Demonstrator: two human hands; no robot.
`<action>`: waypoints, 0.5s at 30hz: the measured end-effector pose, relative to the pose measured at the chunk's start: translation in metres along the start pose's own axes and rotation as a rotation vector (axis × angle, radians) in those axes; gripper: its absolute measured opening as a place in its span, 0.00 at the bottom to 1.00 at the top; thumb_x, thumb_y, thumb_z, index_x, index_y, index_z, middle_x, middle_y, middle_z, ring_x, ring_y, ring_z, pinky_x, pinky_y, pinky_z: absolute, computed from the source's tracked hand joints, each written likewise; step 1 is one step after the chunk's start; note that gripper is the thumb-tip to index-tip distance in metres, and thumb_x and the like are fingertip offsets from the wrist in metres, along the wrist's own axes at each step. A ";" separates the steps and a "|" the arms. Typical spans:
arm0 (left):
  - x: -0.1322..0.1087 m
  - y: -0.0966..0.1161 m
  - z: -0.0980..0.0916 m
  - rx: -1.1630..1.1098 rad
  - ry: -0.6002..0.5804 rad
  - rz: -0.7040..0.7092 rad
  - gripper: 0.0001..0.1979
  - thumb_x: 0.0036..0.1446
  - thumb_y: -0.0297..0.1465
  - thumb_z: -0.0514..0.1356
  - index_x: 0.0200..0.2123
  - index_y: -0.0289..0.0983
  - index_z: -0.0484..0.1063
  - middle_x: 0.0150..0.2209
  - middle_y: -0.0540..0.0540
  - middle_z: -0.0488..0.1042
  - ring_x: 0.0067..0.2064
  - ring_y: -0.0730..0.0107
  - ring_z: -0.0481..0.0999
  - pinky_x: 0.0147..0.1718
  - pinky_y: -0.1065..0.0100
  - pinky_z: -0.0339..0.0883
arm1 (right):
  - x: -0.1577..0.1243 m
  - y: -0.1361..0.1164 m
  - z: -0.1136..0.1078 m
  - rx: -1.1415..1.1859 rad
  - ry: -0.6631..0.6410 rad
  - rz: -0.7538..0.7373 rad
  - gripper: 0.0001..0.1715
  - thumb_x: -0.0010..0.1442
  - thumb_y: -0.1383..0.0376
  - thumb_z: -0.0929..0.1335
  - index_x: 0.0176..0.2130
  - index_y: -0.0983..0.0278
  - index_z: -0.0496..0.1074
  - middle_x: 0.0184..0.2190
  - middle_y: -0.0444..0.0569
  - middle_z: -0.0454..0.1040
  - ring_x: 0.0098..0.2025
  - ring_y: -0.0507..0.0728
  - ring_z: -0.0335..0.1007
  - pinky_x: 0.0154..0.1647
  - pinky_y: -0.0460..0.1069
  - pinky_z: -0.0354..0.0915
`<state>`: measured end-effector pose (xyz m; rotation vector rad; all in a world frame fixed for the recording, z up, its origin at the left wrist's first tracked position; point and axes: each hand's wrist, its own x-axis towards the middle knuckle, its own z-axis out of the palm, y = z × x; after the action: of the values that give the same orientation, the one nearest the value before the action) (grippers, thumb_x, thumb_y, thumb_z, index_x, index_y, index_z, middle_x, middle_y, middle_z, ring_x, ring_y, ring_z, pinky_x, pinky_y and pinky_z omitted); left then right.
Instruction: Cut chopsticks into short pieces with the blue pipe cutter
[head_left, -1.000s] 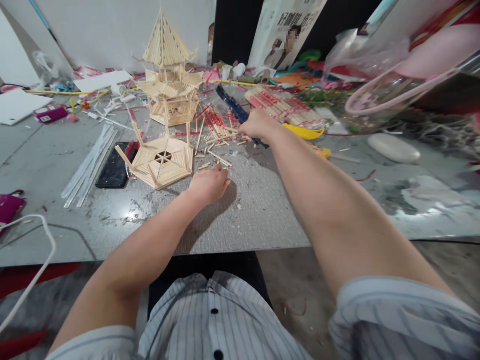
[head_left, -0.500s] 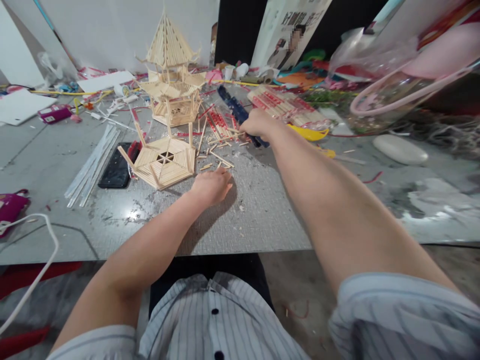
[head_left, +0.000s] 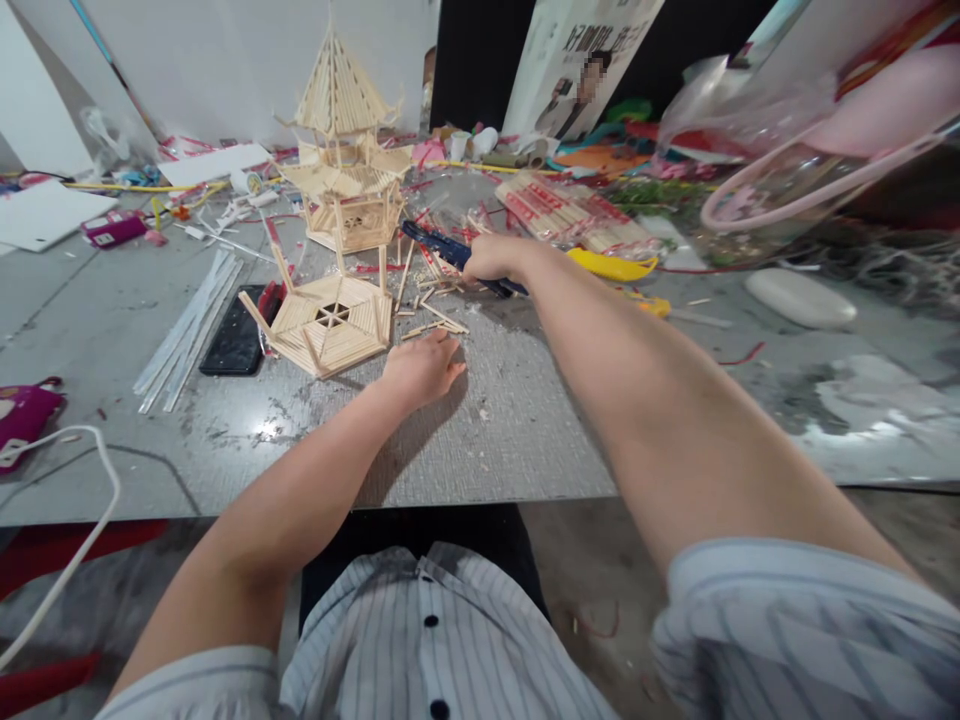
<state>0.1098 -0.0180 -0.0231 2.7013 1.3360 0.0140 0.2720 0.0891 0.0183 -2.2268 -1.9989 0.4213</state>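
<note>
My right hand (head_left: 491, 258) is closed round a dark blue tool (head_left: 439, 243), whose long end points left over loose sticks and red-and-white wrappers. My left hand (head_left: 424, 370) rests on the grey table with its fingers curled; what they hold, if anything, is hidden. Short wooden sticks (head_left: 444, 322) lie just beyond it. To its left stands a hexagonal stick base (head_left: 330, 325) with upright posts. Behind that base rises a tiered stick pagoda (head_left: 345, 170) with a pointed roof.
A black phone (head_left: 234, 335) and clear strips (head_left: 184, 330) lie left of the base. Packs of sticks (head_left: 559, 212), a yellow curved object (head_left: 613, 265) and a white oval object (head_left: 800, 299) are on the right. A white cable (head_left: 109, 470) crosses the left table edge.
The blue tool has swung down and left, from a steep slant to a flatter one, and my right hand has moved slightly left with it. My left hand has barely moved.
</note>
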 end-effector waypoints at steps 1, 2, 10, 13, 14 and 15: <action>0.000 -0.001 0.000 -0.007 0.003 0.001 0.20 0.61 0.38 0.50 0.53 0.37 0.66 0.60 0.43 0.62 0.52 0.59 0.71 0.44 0.62 0.67 | -0.001 -0.001 0.000 -0.001 -0.011 -0.004 0.09 0.37 0.74 0.68 0.25 0.66 0.71 0.25 0.50 0.71 0.29 0.58 0.69 0.28 0.51 0.63; 0.000 -0.001 0.000 -0.014 0.006 0.004 0.20 0.61 0.38 0.50 0.52 0.37 0.67 0.60 0.43 0.63 0.52 0.59 0.71 0.44 0.63 0.66 | -0.002 -0.002 -0.001 0.003 -0.019 -0.003 0.09 0.37 0.74 0.68 0.25 0.66 0.70 0.24 0.50 0.71 0.28 0.58 0.69 0.27 0.51 0.62; 0.009 -0.007 0.005 -0.274 0.140 -0.079 0.14 0.59 0.33 0.51 0.44 0.36 0.72 0.48 0.43 0.73 0.46 0.62 0.73 0.42 0.65 0.64 | -0.016 0.015 -0.009 0.275 0.061 0.042 0.06 0.38 0.71 0.69 0.21 0.63 0.66 0.15 0.45 0.63 0.19 0.54 0.61 0.21 0.50 0.57; 0.015 -0.012 0.003 -0.454 0.273 -0.196 0.13 0.59 0.33 0.51 0.38 0.34 0.73 0.38 0.42 0.76 0.39 0.65 0.74 0.39 0.66 0.63 | -0.033 0.022 -0.012 0.408 0.077 -0.004 0.06 0.38 0.71 0.68 0.21 0.62 0.66 0.16 0.45 0.63 0.20 0.53 0.59 0.21 0.49 0.56; 0.016 -0.014 0.002 -0.538 0.306 -0.237 0.14 0.60 0.35 0.50 0.37 0.33 0.72 0.35 0.42 0.76 0.37 0.67 0.73 0.37 0.67 0.63 | -0.041 0.024 -0.012 0.439 0.083 -0.027 0.06 0.39 0.71 0.67 0.21 0.62 0.66 0.17 0.45 0.63 0.20 0.53 0.59 0.21 0.49 0.56; 0.017 -0.015 0.001 -0.629 0.331 -0.276 0.16 0.60 0.37 0.49 0.36 0.33 0.71 0.33 0.42 0.75 0.34 0.69 0.73 0.34 0.69 0.63 | -0.049 0.025 -0.011 0.457 0.098 -0.055 0.05 0.39 0.71 0.67 0.21 0.62 0.66 0.17 0.44 0.63 0.21 0.53 0.60 0.22 0.49 0.56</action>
<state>0.1080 0.0043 -0.0269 2.0290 1.4603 0.7466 0.2943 0.0390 0.0283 -1.8702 -1.6993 0.6699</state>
